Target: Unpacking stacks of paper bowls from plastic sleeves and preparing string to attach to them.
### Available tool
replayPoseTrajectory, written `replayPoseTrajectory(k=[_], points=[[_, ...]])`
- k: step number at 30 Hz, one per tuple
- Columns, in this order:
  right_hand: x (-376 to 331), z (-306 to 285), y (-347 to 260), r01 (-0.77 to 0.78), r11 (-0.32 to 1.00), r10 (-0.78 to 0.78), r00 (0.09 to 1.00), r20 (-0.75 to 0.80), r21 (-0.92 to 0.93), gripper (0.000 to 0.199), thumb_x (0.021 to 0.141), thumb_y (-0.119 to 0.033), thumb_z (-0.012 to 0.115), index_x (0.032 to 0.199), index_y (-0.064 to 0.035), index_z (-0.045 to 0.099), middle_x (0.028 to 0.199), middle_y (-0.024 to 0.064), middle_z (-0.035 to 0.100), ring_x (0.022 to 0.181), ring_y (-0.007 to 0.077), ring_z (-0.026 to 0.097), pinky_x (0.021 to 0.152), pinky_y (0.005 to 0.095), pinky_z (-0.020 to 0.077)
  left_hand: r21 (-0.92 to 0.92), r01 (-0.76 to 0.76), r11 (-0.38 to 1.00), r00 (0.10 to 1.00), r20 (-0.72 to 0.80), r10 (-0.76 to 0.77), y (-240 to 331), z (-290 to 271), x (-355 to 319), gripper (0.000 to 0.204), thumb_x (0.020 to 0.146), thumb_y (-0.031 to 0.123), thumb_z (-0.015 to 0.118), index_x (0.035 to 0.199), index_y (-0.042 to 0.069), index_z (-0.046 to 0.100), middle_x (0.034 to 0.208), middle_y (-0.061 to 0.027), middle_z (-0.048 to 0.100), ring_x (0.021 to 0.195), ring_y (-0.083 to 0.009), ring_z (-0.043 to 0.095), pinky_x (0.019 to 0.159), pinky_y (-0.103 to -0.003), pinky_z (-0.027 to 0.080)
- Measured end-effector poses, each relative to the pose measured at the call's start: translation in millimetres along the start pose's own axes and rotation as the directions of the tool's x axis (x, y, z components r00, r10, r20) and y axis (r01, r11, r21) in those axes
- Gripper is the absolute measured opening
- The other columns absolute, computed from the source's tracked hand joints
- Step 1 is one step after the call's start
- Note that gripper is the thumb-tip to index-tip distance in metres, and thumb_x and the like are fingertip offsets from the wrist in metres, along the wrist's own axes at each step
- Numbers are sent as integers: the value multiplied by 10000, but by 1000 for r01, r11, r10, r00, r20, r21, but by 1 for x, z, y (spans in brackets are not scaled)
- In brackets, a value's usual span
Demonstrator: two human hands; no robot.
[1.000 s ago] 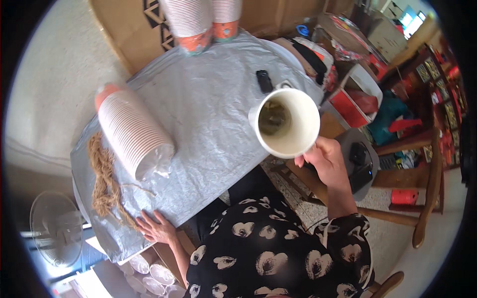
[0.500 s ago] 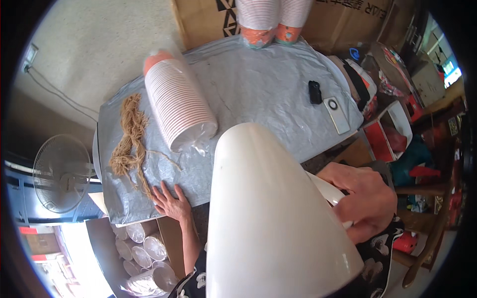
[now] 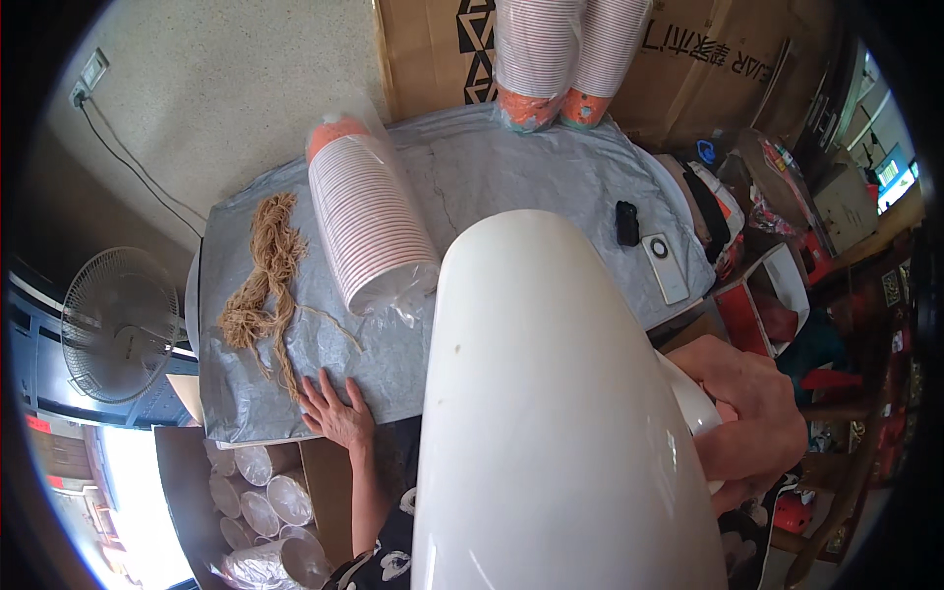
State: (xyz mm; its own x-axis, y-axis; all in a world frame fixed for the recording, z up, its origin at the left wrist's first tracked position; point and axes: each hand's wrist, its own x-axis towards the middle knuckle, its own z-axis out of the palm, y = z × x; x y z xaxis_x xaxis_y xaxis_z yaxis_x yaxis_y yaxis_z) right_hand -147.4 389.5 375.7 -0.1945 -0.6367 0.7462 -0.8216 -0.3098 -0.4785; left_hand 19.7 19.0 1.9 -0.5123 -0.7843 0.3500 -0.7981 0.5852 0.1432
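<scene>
A large white mug, close up and tilted, fills the middle of the view. My right hand is closed around its handle. Its inside is hidden from me. My left hand lies flat with fingers spread on the front edge of the grey-covered table. Just beyond those fingertips is a bundle of brown twine, one strand reaching down beside them. Farther back, a plastic-wrapped stack of paper cups lies on its side.
Two more wrapped cup stacks stand at the back against a cardboard sheet. A phone and a small black object lie at the right. An open carton of wrapped cups sits lower left, near a fan.
The mug stands higher and larger in view, with my right hand shifted slightly right and down. The view has tilted up a little. My left hand stays on the table.
</scene>
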Motion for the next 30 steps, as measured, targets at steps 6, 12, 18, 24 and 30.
replayPoseTrajectory(k=[6, 12, 18, 24, 30], points=[[-2, -1, -7, -43, 999, 43, 999, -17, -30, 336, 804, -208, 853, 927, 15, 633, 905, 248, 659, 698, 268, 658, 554, 309, 511, -25, -27, 999, 1000, -14, 27, 5, 5, -2, 597, 987, 533, 570, 1508, 244, 527, 1645, -93, 369, 1505, -407, 314, 1172, -618, 237], [-11, -8, -12, -224, 974, 223, 975, 24, 32, 375, 722, -220, 937, 781, -15, 629, 881, 208, 644, 698, 256, 641, 526, 311, 485, -15, -52, 999, 999, -14, 52, 7, 2, 4, 603, 993, 538, 554, 1520, 248, 513, 1645, -95, 370, 1506, -404, 313, 1181, -612, 227], [-68, -8, -7, -590, 622, 708, 705, -46, 515, 401, 899, -149, 749, 1191, 104, 642, 1072, 222, 708, 865, 332, 699, 799, 409, 572, 16, -50, 999, 998, -24, 50, 1, 12, 6, 601, 990, 535, 566, 1525, 269, 505, 1633, -96, 389, 1506, -405, 321, 1168, -615, 260], [-144, -56, 16, -632, 634, 768, 452, -454, 446, 500, 1095, -408, 434, 1327, 23, 538, 928, 162, 661, 700, 194, 598, 603, 307, 472, 12, -73, 997, 997, -17, 73, 2, 14, 3, 611, 994, 553, 552, 1532, 268, 496, 1639, -90, 379, 1503, -409, 319, 1175, -620, 244], [-244, -115, 72, -691, 609, 541, 3, -841, 389, 314, 1039, -344, 636, 955, -46, 586, 947, 192, 730, 810, 215, 728, 741, 315, 603, 37, -59, 998, 998, -9, 60, 1, 13, -1, 608, 1011, 554, 525, 1537, 250, 490, 1645, -106, 367, 1496, -432, 321, 1172, -630, 236]])
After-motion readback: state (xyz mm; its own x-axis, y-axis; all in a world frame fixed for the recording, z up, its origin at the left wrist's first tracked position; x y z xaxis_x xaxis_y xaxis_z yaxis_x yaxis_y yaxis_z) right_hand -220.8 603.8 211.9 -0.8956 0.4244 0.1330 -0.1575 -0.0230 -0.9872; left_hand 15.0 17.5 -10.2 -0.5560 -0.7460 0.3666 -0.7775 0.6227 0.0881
